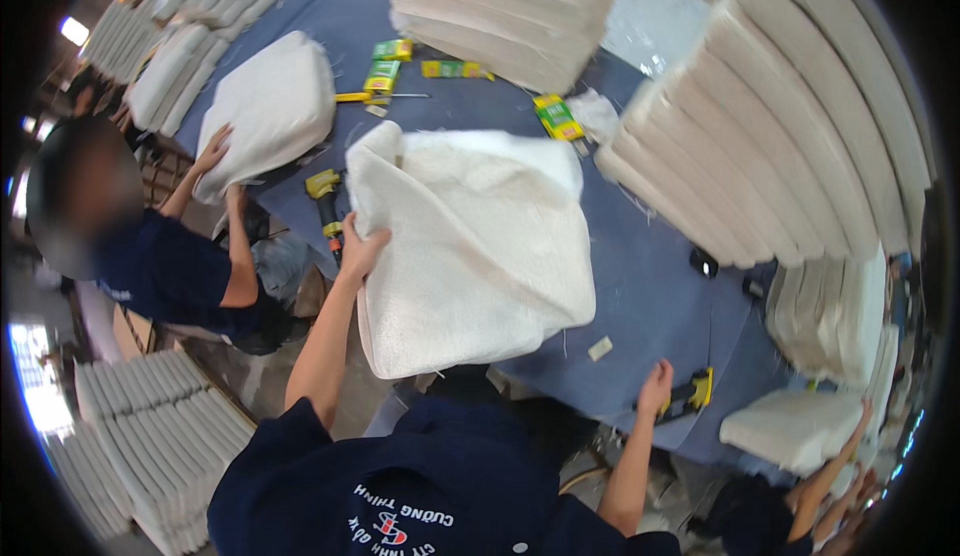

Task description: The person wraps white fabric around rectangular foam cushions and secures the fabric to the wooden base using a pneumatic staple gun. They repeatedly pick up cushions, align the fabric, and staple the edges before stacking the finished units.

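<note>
Our dark shirt [450, 456] lies nearest; beyond it, our left hand [366, 248] grips the white cushion [480, 256], which spreads rightward from those fingers. Our right hand [655, 388] is just beside a yellow-black tool [688, 394]; whether its fingers hold anything, we cannot tell.

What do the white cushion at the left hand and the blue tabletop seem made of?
White cushion: probably a matte woven fabric cover, by its fine grain and soft folds. Blue tabletop: perhaps matte cloth, having little shine; weave unclear.

White cushion [480, 256], hands [364, 250] apart, blue table [650, 301]
</note>
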Tool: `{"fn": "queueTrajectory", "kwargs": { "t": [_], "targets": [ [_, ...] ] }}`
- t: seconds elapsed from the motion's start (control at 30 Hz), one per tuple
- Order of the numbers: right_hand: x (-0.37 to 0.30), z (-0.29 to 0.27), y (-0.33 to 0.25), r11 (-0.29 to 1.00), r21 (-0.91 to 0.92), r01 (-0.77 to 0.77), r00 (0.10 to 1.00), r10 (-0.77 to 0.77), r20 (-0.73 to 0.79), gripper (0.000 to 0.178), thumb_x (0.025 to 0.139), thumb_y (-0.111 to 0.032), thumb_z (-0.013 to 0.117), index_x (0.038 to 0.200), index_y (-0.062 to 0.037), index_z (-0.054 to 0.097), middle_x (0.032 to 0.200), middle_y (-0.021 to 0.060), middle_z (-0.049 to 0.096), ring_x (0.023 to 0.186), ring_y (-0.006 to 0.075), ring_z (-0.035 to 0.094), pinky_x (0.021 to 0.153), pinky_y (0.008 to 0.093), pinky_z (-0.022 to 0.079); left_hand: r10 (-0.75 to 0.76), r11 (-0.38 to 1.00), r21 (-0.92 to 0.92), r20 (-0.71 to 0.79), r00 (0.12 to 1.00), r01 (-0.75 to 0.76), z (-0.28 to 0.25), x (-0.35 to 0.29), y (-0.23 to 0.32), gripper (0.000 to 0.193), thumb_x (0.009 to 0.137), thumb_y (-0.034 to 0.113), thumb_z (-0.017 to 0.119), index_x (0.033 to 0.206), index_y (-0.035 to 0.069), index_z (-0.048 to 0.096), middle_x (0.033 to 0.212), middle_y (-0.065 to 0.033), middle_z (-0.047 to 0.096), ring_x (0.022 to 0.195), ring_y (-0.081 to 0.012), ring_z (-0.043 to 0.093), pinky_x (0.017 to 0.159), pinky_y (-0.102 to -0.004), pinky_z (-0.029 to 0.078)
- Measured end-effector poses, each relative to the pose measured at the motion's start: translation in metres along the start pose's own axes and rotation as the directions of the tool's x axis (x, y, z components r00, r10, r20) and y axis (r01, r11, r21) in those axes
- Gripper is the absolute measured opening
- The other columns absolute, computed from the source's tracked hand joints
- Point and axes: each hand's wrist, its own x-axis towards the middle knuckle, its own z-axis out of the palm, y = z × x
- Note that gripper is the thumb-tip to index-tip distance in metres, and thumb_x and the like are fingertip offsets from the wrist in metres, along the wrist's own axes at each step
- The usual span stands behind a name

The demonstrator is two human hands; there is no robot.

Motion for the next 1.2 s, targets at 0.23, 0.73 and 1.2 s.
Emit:
{"fn": "queueTrajectory", "kwargs": {
  "t": [0.23, 0.73, 1.2],
  "targets": [
    [-0.153, 0.115, -0.109, 0.467, 0.452, -0.76, 0.631, 0.368, 0.683, 0.056, 0.112, -0.051, 0.055, 0.146, -0.0077, 0.055, 0.129, 0.0121, 0.071, 0.113, 0.0247, 0.07, 0.095, 0.0425, 0.056, 0.014, 1.0, -0.011, -0.019, 1.0, -0.014, 0.023, -0.005, -0.043, 0.108, 0.085, 0.031, 0.084, 0.167, 0.009, 0.017, 0.155, -0.0277, 0.047, 0.139, -0.0385, 0.053, 0.112, -0.0472, 0.046],
    [-0.049, 0.098, -0.169, 0.705, 0.612, -0.358, 0.927, 0.192, 0.322, 0.071, 0.109, -0.048, 0.056, 0.16, 0.0009, 0.043, 0.151, 0.0149, 0.059, 0.136, 0.0258, 0.056, 0.117, 0.042, 0.042, -0.267, 0.783, -0.435, 0.411, 0.871, 0.445, 0.117, -0.136, -0.067, 0.075, 0.097, 0.018, 0.063, 0.155, 0.02, 0.016, 0.146, -0.02, 0.043, 0.139, -0.0376, 0.051, 0.11, -0.0532, 0.053],
    [-0.132, 0.06, -0.053, 0.569, 0.469, -0.676, 0.732, 0.444, 0.516, 0.065, 0.107, -0.053, 0.059, 0.158, -0.0147, 0.047, 0.148, 0.0046, 0.059, 0.13, 0.0248, 0.059, 0.095, 0.0477, 0.054, 0.474, 0.821, 0.252, 0.2, 0.858, -0.512, 0.033, 0.062, -0.03, 0.052, 0.109, 0.044, 0.045, 0.133, 0.005, 0.07, 0.119, -0.0189, 0.077, 0.113, -0.0373, 0.074, 0.098, -0.0462, 0.057]
  ]
}}
